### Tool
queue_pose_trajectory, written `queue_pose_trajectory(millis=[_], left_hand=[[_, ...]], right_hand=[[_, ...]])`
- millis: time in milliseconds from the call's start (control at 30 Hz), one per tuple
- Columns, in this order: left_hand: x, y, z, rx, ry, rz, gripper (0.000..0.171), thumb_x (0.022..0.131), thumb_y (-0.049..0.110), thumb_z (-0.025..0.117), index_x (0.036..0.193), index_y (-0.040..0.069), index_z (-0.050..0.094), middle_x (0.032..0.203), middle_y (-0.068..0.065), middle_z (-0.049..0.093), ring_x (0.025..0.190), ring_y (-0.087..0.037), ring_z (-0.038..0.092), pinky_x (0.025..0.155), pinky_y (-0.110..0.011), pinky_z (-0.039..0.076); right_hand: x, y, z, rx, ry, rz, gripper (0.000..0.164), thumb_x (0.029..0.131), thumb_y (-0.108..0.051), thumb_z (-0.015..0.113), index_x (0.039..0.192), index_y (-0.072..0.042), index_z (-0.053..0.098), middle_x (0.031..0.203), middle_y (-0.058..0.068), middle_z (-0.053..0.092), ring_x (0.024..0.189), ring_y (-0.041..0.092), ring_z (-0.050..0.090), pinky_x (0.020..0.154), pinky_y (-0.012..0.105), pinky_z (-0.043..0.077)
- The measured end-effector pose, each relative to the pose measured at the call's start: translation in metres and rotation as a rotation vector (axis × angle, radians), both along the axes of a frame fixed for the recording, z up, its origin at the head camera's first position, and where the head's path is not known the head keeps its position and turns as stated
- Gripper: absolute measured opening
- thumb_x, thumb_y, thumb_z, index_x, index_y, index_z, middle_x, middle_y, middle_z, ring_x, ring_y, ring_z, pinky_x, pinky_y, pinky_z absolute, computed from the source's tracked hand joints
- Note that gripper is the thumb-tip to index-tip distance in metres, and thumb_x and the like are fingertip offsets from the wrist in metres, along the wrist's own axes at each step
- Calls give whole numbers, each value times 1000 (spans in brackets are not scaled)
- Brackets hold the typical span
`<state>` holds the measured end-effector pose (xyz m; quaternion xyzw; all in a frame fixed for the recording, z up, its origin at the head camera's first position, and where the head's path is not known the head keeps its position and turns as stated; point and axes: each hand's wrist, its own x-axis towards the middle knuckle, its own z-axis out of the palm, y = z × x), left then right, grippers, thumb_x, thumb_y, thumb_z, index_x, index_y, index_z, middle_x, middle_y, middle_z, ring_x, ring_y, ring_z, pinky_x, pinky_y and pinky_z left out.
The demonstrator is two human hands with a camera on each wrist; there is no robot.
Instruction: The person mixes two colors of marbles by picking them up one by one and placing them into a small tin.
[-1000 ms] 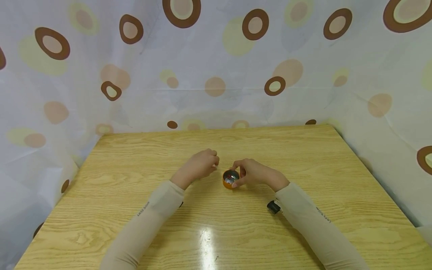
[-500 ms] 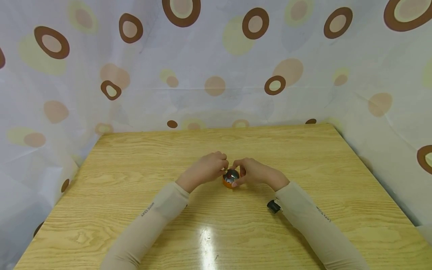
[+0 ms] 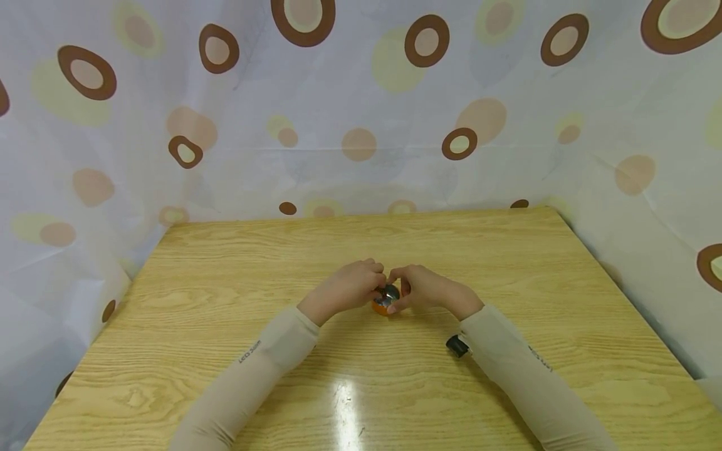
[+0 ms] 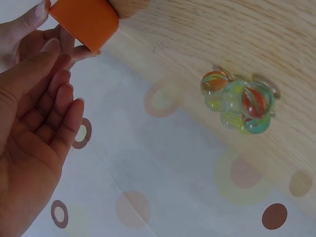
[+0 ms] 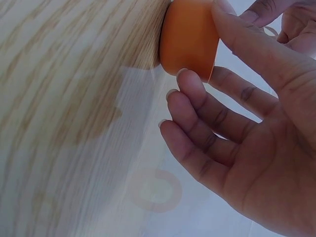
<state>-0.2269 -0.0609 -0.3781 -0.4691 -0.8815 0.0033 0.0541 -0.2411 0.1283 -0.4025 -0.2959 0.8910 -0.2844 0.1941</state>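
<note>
A small orange cup (image 3: 381, 309) with a shiny metal-like inside stands on the table. My right hand (image 3: 425, 289) grips its rim from the right, thumb near and index finger far; the other fingers curve loosely below it in the right wrist view. My left hand (image 3: 350, 287) is at the cup's mouth from the left, fingertips over the opening. Its thumb and index tips are partly hidden, and I cannot tell whether they pinch something. Several clear glass marbles (image 4: 247, 103) with coloured swirls lie bunched on the table in the left wrist view; the left arm hides them in the head view.
The wooden table (image 3: 254, 250) spreads around both hands, with a patterned white curtain (image 3: 361, 181) behind it and at the sides. A black strap piece (image 3: 457, 345) shows under the right sleeve cuff. Light glares on the near table surface.
My left hand has moved right and slightly nearer, from beside the cup to over its opening. The right hand and the cup have stayed in place.
</note>
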Motion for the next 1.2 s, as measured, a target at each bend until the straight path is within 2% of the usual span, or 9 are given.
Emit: queue_pose_trajectory(millis=[267,400,633,867,1200], left_hand=[[-2,-5,0,-5,-7,48,14,79,17,67,91,10,68,83,2,55,77,-13,49,71,-20,44],[-5,-11,0,10,5,56,13,78,16,68,90,10,68,86,1,57,81,-14,52,75,-21,45],[-8,-23,2,38,7,73,9,78,12,67,87,9,68,82,0,56,78,-15,52,72,-24,46],[-11,-41,1,42,-34,157,8,81,11,63,89,9,67,83,0,54,79,-16,51,71,-24,46],[-19,-66,-6,55,-20,215,7,80,9,65,87,8,67,83,-1,56,77,-16,52,67,-23,46]], right_hand=[[2,-1,3,0,10,3,49,72,-33,71,111,-8,55,66,3,54,54,14,48,49,26,40],[2,-2,3,1,13,2,48,72,-33,72,110,-9,56,65,3,53,54,15,47,49,26,39],[2,-3,3,28,8,-24,48,72,-33,72,110,-10,56,68,2,53,56,15,47,50,27,39],[4,-5,4,47,-2,-46,50,71,-34,72,113,-11,55,68,2,53,57,15,46,51,27,39],[4,-3,6,32,-3,-29,51,72,-32,71,115,-9,54,68,2,52,57,15,46,52,27,39]])
